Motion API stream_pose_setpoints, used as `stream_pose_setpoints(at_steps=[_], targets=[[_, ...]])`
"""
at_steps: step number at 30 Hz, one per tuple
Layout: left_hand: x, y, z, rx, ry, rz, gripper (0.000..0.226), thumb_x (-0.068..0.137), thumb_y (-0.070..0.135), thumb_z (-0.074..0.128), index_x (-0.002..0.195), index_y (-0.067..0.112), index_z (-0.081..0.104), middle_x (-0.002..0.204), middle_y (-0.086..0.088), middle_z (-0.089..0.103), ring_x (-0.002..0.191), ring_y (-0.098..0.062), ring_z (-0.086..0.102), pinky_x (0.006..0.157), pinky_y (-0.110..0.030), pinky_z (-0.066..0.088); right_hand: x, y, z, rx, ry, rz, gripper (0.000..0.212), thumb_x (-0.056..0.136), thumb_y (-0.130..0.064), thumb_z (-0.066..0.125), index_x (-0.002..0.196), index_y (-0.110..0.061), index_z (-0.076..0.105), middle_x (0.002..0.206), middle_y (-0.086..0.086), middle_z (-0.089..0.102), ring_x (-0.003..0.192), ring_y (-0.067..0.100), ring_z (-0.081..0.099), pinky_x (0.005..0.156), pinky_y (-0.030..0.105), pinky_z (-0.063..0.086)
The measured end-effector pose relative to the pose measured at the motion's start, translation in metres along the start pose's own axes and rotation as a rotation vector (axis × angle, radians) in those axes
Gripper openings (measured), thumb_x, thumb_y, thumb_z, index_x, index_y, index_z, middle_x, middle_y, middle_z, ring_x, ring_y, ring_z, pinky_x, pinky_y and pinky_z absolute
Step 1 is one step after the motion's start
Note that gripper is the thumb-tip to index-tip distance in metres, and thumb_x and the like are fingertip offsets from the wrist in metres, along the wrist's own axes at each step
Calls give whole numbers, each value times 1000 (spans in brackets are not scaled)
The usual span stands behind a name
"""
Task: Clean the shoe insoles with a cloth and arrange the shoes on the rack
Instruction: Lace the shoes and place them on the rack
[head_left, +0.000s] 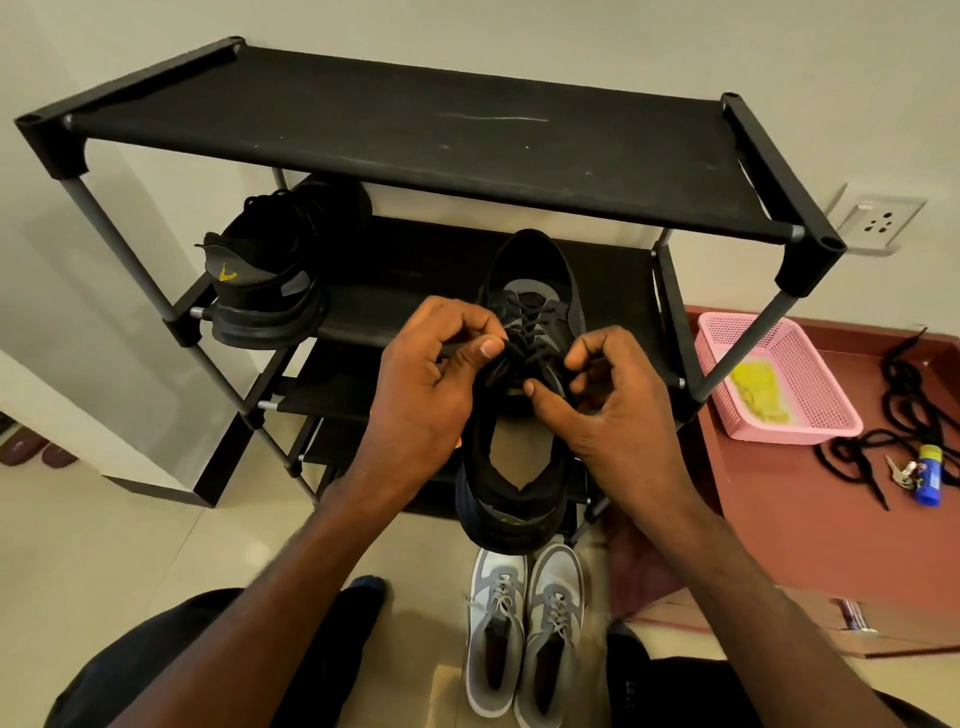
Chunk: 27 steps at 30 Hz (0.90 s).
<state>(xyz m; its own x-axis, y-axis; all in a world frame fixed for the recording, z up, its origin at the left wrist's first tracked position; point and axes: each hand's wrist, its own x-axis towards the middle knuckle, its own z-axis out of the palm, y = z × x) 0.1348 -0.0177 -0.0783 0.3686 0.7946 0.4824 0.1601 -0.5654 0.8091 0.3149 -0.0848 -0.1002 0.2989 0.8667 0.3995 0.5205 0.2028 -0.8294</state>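
A black and grey sneaker (524, 291) lies toe-first on the rack's second shelf, its heel (511, 519) jutting out over the front edge. My left hand (426, 384) and my right hand (602, 400) are both over its tongue, each pinching the black laces (519, 348). A second black sneaker (270, 275) with a yellow logo sits on the same shelf at the left, heel outward. The black shoe rack (415, 130) has a bare top shelf. A yellow cloth (758, 389) lies in a pink basket (810, 421) to the right.
A grey and white pair of sneakers (524, 629) stands on the floor below the held shoe. Loose black laces (904, 410), keys (904, 473) and a small blue bottle (927, 473) lie on the reddish-brown surface at right. A wall socket (878, 223) is behind the rack.
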Motion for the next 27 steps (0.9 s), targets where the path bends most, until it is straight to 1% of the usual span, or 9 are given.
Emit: stream_pose_setpoints(at_steps=[3,6,8,11,14,18,23,25,27], targets=[[0,-2,-3,-70,-41,-15,18,99,5,60,112,14,67,114,-4,63,111,-23,64,93,-25,54,0,-1,2,-1,7,-33,32,81,-27,86,97,-25,58,97,-3,55,80,18,57,68,25,51],[1,-6,-8,-83,-86,-69,28,98,2,60,123,13,65,122,-5,63,118,-19,64,99,-29,55,-1,-3,3,-4,22,-53,31,82,-24,86,97,-24,59,99,-5,55,81,17,57,69,27,52],[1,-7,-10,-63,-101,-76,28,97,-1,62,121,12,67,123,-3,62,118,-15,64,99,-24,53,-1,-3,3,-1,28,-49,31,82,-24,86,97,-24,59,98,-5,54,80,17,57,69,28,52],[2,-5,-8,-36,-59,-85,20,96,-1,64,110,11,71,117,0,62,112,-9,64,93,-16,52,-1,-3,3,-4,23,-41,32,82,-24,86,97,-24,58,97,-4,55,80,17,57,69,29,52],[2,-3,-2,-61,-2,-144,18,97,0,62,104,15,70,109,0,65,105,-12,66,87,-16,53,-2,-3,5,-27,27,-43,33,81,-25,86,97,-23,59,98,-6,54,81,17,57,69,23,50],[1,-1,1,-153,21,-223,19,101,1,57,104,14,70,106,-3,67,102,-15,67,89,-25,56,-3,-2,8,-29,57,-22,33,79,-28,86,96,-24,59,96,-7,54,80,16,57,67,21,49],[-1,-7,-4,-208,-1,-254,15,101,10,59,108,16,70,111,-8,66,107,-22,66,99,-44,56,-2,-2,10,-29,48,-32,31,80,-28,84,98,-24,59,99,-6,55,81,16,56,69,25,50],[-4,-10,-7,-205,-90,-224,21,99,21,64,120,20,66,122,-7,61,116,-21,63,101,-39,55,-1,-3,8,1,33,-24,32,83,-25,84,104,-25,60,102,-3,56,84,17,57,71,26,51],[-7,-14,-8,-104,-211,-198,40,95,34,70,133,29,56,136,4,49,127,-8,54,98,-21,53,0,-4,6,46,31,-6,35,85,-24,84,112,-26,62,105,1,58,85,17,58,73,26,52]])
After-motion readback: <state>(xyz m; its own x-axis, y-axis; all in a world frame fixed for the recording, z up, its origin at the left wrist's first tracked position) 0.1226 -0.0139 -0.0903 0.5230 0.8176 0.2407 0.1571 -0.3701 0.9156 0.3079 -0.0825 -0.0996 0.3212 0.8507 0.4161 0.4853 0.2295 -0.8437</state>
